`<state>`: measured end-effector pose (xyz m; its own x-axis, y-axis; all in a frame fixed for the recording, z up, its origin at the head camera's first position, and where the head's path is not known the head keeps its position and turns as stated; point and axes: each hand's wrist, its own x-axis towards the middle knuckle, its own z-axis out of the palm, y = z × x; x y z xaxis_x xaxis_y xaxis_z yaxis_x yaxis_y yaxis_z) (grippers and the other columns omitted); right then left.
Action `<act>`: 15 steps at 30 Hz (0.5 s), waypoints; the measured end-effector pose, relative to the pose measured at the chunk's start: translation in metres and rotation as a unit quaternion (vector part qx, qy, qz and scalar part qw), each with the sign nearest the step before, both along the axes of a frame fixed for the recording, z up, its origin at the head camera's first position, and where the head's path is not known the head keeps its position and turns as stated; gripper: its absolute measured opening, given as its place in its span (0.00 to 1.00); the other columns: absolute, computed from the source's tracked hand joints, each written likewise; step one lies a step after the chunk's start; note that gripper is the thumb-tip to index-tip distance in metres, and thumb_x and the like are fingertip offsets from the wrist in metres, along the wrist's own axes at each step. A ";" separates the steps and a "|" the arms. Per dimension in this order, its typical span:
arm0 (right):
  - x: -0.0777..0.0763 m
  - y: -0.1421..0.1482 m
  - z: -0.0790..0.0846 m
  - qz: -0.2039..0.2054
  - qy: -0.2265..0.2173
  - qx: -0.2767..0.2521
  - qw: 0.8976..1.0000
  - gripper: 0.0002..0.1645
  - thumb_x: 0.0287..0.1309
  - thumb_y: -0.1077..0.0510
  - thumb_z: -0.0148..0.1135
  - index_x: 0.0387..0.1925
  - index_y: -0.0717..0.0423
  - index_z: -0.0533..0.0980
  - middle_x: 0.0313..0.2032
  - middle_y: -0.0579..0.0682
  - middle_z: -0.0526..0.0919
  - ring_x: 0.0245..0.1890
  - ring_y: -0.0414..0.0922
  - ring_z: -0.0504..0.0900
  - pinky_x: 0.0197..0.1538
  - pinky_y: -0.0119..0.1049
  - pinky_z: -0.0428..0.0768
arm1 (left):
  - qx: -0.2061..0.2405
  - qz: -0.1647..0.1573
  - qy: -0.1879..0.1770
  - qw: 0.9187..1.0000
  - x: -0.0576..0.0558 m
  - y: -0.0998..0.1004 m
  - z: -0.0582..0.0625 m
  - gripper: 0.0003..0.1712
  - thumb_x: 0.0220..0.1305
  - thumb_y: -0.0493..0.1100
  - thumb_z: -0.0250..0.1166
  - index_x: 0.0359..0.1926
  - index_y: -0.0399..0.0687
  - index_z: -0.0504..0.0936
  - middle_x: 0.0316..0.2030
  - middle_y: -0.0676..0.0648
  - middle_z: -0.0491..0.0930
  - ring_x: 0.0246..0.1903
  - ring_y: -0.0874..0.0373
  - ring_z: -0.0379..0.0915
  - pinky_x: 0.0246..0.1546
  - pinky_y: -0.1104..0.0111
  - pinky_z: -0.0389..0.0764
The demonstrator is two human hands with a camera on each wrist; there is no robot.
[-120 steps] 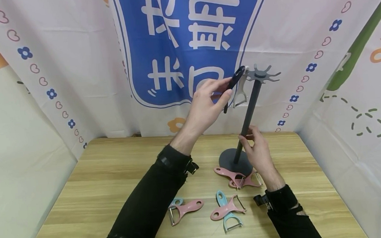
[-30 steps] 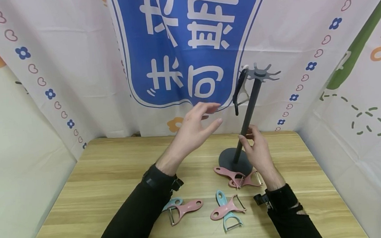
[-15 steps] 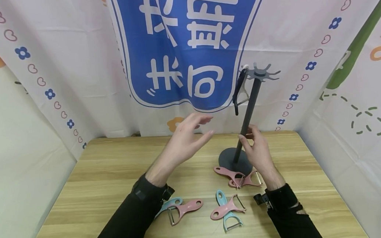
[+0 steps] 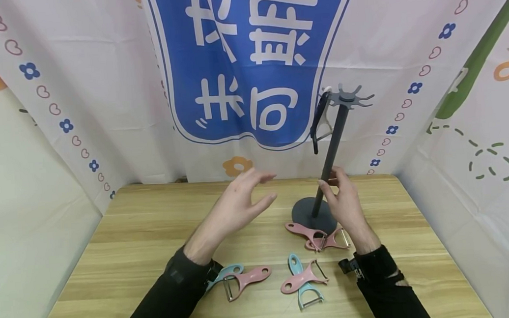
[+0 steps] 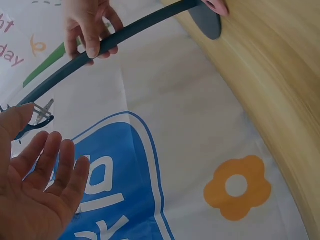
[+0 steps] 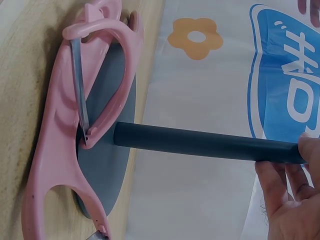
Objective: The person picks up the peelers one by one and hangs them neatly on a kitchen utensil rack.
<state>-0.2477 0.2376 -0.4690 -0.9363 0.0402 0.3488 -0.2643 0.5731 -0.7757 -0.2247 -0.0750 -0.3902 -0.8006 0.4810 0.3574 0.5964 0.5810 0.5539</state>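
My right hand (image 4: pixel 345 199) grips the lower pole of a dark grey hook stand (image 4: pixel 334 146), thumb and fingers around it, as the right wrist view also shows. My left hand (image 4: pixel 233 205) is in the air left of the stand, fingers spread and nothing in it. From one hook of the stand's top hang a black peeler (image 4: pixel 319 120) and, partly behind it, a white peeler (image 4: pixel 326 128). Two pink peelers overlap at the stand's round base (image 4: pixel 304 209); the upper one (image 6: pixel 107 80) lies across the base's edge in the right wrist view.
On the wooden table (image 4: pixel 144 230), a pink peeler (image 4: pixel 304 278) lies across a blue peeler (image 4: pixel 308 295) at front centre. Left of them, another pink peeler (image 4: pixel 251 277) overlaps a blue one (image 4: pixel 229 270), partly hidden by my left wrist. A printed cloth (image 4: pixel 243 130) hangs behind.
My left hand has let go of the black peeler, which now hangs on the stand, and has moved down and left, away from it. My right hand stays on the pole.
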 end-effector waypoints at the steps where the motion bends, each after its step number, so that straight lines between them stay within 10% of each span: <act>1: 0.000 0.000 0.000 0.000 -0.001 0.000 1.000 0.25 0.91 0.60 0.63 0.78 0.63 0.71 0.68 0.70 0.83 0.71 0.72 0.87 0.68 0.76 0.92 | -0.011 0.001 0.004 1.000 0.001 -0.001 -0.002 0.27 0.84 0.48 0.76 0.77 0.48 0.84 0.72 0.45 0.88 0.73 0.45 0.85 0.79 0.45 0.88; 15: 0.001 0.000 0.000 -0.001 -0.003 -0.002 1.000 0.24 0.91 0.59 0.63 0.77 0.63 0.72 0.68 0.70 0.83 0.71 0.72 0.87 0.68 0.76 0.92 | -0.112 -0.007 0.024 0.993 0.017 -0.013 -0.022 0.30 0.82 0.51 0.79 0.77 0.50 0.84 0.74 0.45 0.87 0.76 0.45 0.83 0.80 0.47 0.88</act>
